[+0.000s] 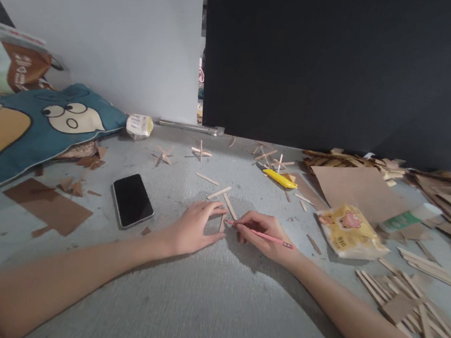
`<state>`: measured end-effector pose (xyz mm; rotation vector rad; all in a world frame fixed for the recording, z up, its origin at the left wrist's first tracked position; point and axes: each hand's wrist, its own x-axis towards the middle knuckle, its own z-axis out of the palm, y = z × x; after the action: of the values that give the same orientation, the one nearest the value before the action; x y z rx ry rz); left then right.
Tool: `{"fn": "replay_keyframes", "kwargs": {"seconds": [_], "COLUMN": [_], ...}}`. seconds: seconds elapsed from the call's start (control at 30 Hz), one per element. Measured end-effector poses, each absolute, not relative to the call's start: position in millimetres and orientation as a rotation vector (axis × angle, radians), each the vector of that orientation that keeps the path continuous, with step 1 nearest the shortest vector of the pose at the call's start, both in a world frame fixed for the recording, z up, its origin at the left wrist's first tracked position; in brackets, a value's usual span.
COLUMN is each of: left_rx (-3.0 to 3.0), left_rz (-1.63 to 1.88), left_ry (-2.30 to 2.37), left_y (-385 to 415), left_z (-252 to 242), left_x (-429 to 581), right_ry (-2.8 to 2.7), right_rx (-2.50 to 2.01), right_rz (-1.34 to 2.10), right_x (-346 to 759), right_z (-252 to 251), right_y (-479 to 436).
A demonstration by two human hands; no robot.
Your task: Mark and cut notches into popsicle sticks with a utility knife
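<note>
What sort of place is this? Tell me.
Likely a home craft corner: wooden sticks lie scattered on the grey surface, cardboard sheets pile up at the right, and the right hand holds a pencil.

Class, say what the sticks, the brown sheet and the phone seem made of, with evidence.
Sticks: probably wood, pale, matte, flat strips. Brown sheet: likely cardboard or kraft paper, dull, straight-cut edges. Phone: glossy dark face, apparently glass; body unclear.

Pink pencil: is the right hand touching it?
Touching. The head view shows the right hand closed around the pink pencil, with the fingers pinching it near its tip.
</note>
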<state>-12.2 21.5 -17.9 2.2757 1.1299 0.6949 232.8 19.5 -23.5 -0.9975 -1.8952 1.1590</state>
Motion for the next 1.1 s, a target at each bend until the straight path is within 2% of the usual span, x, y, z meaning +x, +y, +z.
{"fn": "replay_keyframes", "kwargs": {"seconds": [1.1], "left_rx": [2.307], "left_rz": [0.649], "left_ry": [1.144], "left_y": [21.3], "left_z": [-20.0], "left_x": [-10.6], "right_ry": [-1.788], "right_rx": [-1.047], "right_rz": [1.269], "right_x": [229.3], "right_z": [-28.7], "right_y": [22.1]}}
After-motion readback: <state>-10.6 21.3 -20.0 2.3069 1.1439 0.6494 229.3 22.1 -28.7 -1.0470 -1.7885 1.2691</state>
